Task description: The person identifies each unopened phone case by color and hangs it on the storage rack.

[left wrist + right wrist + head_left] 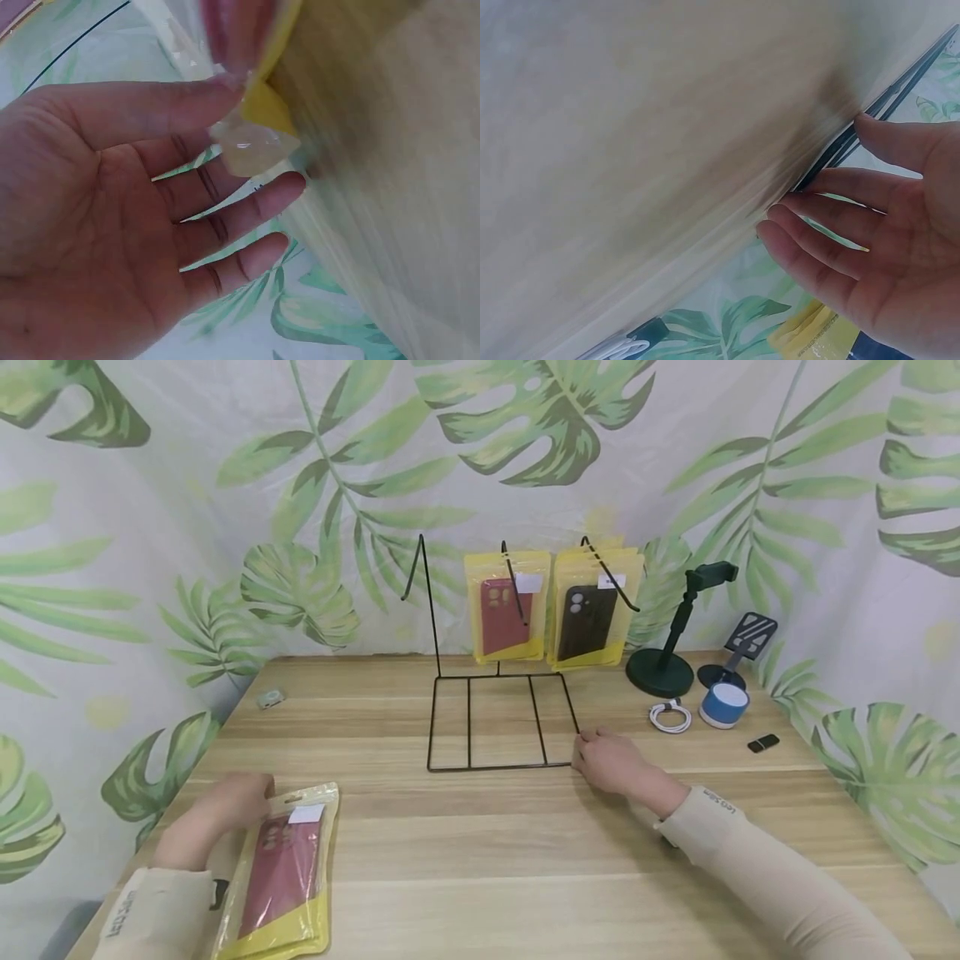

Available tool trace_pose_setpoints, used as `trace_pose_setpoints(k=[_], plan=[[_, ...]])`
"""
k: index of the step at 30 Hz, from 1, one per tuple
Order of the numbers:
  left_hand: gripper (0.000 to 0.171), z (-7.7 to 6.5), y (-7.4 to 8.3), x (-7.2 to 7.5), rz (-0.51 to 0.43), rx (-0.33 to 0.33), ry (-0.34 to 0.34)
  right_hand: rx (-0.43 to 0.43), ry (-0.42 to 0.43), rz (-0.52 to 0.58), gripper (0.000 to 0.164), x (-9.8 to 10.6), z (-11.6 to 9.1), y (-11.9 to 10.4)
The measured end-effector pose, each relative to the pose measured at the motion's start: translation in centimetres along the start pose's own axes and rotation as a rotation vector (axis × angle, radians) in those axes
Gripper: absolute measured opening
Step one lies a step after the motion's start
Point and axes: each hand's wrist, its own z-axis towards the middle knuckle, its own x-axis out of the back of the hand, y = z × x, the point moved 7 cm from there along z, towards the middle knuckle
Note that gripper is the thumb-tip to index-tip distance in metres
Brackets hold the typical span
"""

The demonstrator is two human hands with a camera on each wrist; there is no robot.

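Observation:
My left hand [232,802] pinches the top corner of a clear-and-yellow pouch with a dark red phone case [281,872] at the table's front left. In the left wrist view, thumb and index finger meet on the pouch [268,105] while the other fingers extend loosely. At the front right corner of a black wire display rack [495,767], my right hand [615,762] pinches the base wire between thumb and index finger. A pouched red case [495,631] hangs on the rack's middle hook, and pouches with a black case [581,631] in front hang on the right one.
Right of the rack stand a dark green phone holder [660,675] and a small folding stand [722,677]. Near them lie a coiled white cable [670,730], a blue-and-white cylinder [723,706] and a black stick [763,743]. A small pale gadget [271,698] lies back left.

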Motion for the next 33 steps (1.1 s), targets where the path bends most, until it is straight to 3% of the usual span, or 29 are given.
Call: trace_pose_setpoints(k=[4,11,17,25,28,33], plan=[[0.01,-0.3,-0.1,-0.1,-0.029,-0.019,0.04,0.001,-0.001,0.001,0.039,0.0,-0.1,0.0],[0.008,-0.7,0.1,0.0,-0.175,-0.06,0.074,0.047,0.002,-0.064,0.039,-0.1,-0.2,-0.4],[0.007,-0.7,1.4,1.8,-0.22,-0.138,0.171,0.04,-0.001,-0.053,0.04,-0.2,0.0,-0.3],[0.02,-1.7,6.6,5.6,-0.287,-0.197,0.28,0.012,-0.024,-0.024,0.042,-0.1,-0.1,-0.2],[0.026,-2.0,8.7,6.8,-0.352,-0.204,0.321,-0.013,-0.03,0.0,0.043,-0.1,-0.1,0.0],[0.021,-2.1,12.0,7.9,-0.494,-0.26,0.366,-0.029,-0.029,0.02,0.043,0.0,0.0,0.1]])
